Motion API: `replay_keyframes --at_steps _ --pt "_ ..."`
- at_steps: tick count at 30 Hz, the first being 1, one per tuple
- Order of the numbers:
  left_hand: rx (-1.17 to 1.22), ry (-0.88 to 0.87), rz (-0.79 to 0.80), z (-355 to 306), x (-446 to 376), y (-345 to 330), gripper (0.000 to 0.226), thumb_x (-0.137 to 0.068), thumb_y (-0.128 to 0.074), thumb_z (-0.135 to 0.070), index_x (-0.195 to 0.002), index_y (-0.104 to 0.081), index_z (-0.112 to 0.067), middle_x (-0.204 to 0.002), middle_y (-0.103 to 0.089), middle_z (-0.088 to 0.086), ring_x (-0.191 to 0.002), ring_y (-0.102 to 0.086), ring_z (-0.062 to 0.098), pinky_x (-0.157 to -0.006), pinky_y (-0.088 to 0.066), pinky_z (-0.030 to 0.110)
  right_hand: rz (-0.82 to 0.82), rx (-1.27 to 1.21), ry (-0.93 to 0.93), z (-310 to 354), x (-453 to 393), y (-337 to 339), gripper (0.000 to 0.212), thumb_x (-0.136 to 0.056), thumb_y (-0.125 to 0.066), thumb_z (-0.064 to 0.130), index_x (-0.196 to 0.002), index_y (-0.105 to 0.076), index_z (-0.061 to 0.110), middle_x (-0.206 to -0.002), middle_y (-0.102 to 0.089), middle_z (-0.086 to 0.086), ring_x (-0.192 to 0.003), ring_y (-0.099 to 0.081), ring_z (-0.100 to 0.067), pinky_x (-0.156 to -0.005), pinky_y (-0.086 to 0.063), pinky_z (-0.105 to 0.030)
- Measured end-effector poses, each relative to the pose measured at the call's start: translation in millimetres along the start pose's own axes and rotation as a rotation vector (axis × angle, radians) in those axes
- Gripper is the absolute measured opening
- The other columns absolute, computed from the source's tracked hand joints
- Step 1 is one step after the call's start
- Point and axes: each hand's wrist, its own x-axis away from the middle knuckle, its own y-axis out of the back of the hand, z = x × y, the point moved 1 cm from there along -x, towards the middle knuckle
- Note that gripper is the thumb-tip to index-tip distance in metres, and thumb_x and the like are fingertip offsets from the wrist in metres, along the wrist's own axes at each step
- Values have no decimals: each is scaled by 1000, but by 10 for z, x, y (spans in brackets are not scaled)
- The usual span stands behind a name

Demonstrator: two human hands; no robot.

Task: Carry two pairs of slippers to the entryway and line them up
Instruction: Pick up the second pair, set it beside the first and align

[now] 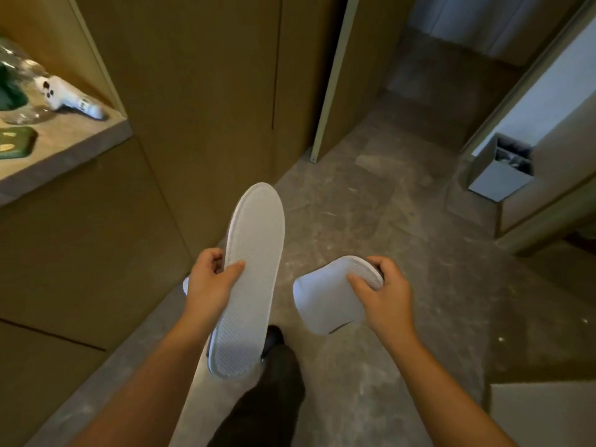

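Note:
My left hand (211, 280) grips white slippers (250, 262) by their left edge, ribbed sole facing up and toe pointing away from me; a bit of white shows behind the hand, so there may be more than one. My right hand (383, 293) holds other white slippers (329, 296) at the sole end, the soft upper hanging toward the left. Both are held above the grey stone floor (371, 221). How many slippers each hand holds is hidden.
Tan cabinet doors (200, 108) line the left side. A shelf (67, 143) at upper left carries a white figurine (69, 96) and green items. A grey box (503, 169) stands by the right wall. My dark-trousered leg (274, 391) steps forward below; the corridor runs ahead.

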Motion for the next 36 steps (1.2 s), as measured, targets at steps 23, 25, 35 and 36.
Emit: replay_keyframes --at_steps 23,25,35,36 --pt "5 363 -450 135 -3545 -1990 13 -75 -65 -16 -80 -53 -17 -75 -58 1 -77 -57 26 -68 -46 38 590 86 -19 -1392 -4771 -1315 23 -74 -64 4 -79 -48 21 -74 -50 14 -67 -51 -5 -52 -40 0" --pt "23 391 -473 332 -3729 -2152 12 -75 -65 -18 -81 -55 -14 -78 -60 5 -79 -58 29 -69 -47 42 620 95 -24 -1705 -5004 -1479 27 -72 -63 1 -74 -48 23 -72 -51 12 -66 -51 -5 -51 -39 0" --pt "140 478 -552 2199 -4717 -2882 15 -75 -66 -14 -75 -52 -20 -78 -59 4 -74 -55 23 -69 -46 35 586 135 7 -3732 -5490 -2593 24 -71 -65 -3 -76 -48 14 -67 -48 12 -59 -50 -1 -50 -36 0" --pt "154 470 -547 2434 -4815 -2948 18 -75 -66 -13 -71 -51 -24 -74 -58 2 -72 -55 22 -67 -45 35 576 132 28 -3944 -5515 -2709 24 -71 -65 -2 -76 -48 14 -67 -48 13 -59 -50 -2 -51 -37 0"
